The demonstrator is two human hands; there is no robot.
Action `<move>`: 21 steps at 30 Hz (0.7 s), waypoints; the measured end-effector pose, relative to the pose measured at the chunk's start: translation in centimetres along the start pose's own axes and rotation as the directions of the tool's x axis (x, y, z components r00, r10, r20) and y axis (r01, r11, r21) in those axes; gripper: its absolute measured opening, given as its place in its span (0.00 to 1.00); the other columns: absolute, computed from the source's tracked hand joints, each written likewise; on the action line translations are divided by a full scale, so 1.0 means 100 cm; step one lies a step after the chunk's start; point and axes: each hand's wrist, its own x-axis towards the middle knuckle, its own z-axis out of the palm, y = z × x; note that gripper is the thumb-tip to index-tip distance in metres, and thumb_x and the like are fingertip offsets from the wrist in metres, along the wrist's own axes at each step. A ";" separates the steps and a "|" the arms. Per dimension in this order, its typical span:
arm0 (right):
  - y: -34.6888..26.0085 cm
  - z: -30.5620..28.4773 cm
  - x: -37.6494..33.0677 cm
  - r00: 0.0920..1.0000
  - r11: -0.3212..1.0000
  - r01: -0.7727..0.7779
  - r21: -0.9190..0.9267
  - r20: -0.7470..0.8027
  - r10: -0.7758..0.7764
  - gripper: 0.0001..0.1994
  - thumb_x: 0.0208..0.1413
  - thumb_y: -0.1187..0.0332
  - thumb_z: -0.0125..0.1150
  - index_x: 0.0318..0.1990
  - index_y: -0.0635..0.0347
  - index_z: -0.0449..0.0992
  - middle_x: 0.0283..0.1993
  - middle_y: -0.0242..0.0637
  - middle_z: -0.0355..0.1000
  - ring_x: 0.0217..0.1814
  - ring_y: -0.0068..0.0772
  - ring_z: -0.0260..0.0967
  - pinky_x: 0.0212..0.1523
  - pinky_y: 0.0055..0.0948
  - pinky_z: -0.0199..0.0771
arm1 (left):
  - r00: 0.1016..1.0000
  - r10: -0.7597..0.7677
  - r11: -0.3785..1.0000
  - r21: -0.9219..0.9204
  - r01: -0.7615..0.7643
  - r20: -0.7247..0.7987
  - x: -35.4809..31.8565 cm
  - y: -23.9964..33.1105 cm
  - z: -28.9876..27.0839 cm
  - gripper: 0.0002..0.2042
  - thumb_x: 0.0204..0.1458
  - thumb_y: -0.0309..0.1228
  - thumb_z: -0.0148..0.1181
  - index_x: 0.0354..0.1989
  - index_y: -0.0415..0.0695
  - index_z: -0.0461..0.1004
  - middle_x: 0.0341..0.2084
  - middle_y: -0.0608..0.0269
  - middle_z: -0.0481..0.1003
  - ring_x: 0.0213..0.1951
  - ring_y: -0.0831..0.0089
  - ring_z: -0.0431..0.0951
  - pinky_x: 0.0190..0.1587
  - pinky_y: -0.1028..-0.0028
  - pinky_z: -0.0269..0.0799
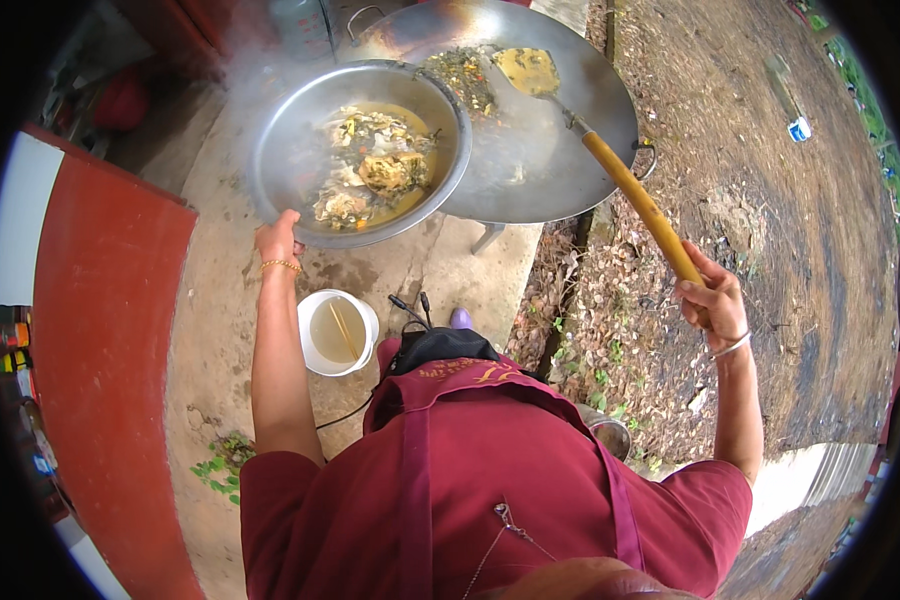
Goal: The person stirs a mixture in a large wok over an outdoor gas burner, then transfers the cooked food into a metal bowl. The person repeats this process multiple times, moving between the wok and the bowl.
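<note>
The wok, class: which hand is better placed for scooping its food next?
Probably the right hand: it grips the long-handled spatula, whose blade is over the wok. The left hand holds the metal basin.

Both hands [278,243] [712,298] curled tight; forearms [282,370] [738,405] forward, well apart

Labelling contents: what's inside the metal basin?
The metal basin holds yellowish broth, pale chunks and a large golden-brown piece. The basin's bottom and anything submerged are covered.

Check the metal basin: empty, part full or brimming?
Part full. Yellowish broth and chunky food sit in the metal basin, with bare inner wall visible up to the rim.
</note>
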 end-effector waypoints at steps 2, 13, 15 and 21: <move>-0.016 -0.002 -0.012 0.999 0.999 0.042 -0.020 0.029 -0.042 0.28 0.38 0.84 0.54 0.53 0.63 0.62 0.22 0.33 0.69 0.11 0.15 0.57 0.08 0.14 0.52 | 1.000 0.006 1.000 -0.011 -0.006 -0.006 -0.004 0.002 0.002 0.06 0.37 0.25 0.56 0.19 0.40 0.65 0.08 0.68 0.60 0.06 0.79 0.53 0.09 0.77 0.45; -0.041 0.017 -0.054 0.956 0.980 0.175 -0.098 0.256 -0.146 0.28 0.38 0.81 0.57 0.53 0.60 0.63 0.23 0.35 0.68 0.12 0.13 0.54 0.10 0.12 0.50 | 0.996 0.056 0.997 0.057 -0.052 -0.068 0.003 -0.004 -0.007 0.08 0.34 0.26 0.58 0.16 0.36 0.66 0.08 0.65 0.63 0.06 0.77 0.57 0.08 0.76 0.48; -0.035 0.023 -0.056 0.938 0.970 0.207 -0.127 0.308 -0.159 0.27 0.40 0.83 0.56 0.53 0.60 0.63 0.23 0.34 0.68 0.12 0.12 0.54 0.11 0.12 0.51 | 0.998 0.048 0.997 0.065 -0.044 -0.051 0.002 -0.003 -0.002 0.08 0.34 0.27 0.58 0.15 0.36 0.66 0.08 0.65 0.63 0.06 0.78 0.57 0.08 0.76 0.48; -0.023 0.043 -0.058 0.739 0.349 0.653 -0.673 0.462 -0.490 0.28 0.36 0.82 0.56 0.51 0.56 0.67 0.28 0.39 0.69 0.21 0.27 0.63 0.21 0.22 0.63 | 0.998 0.035 0.998 0.058 -0.032 -0.045 -0.002 0.002 0.002 0.07 0.35 0.26 0.57 0.15 0.37 0.66 0.09 0.66 0.62 0.07 0.79 0.56 0.09 0.77 0.47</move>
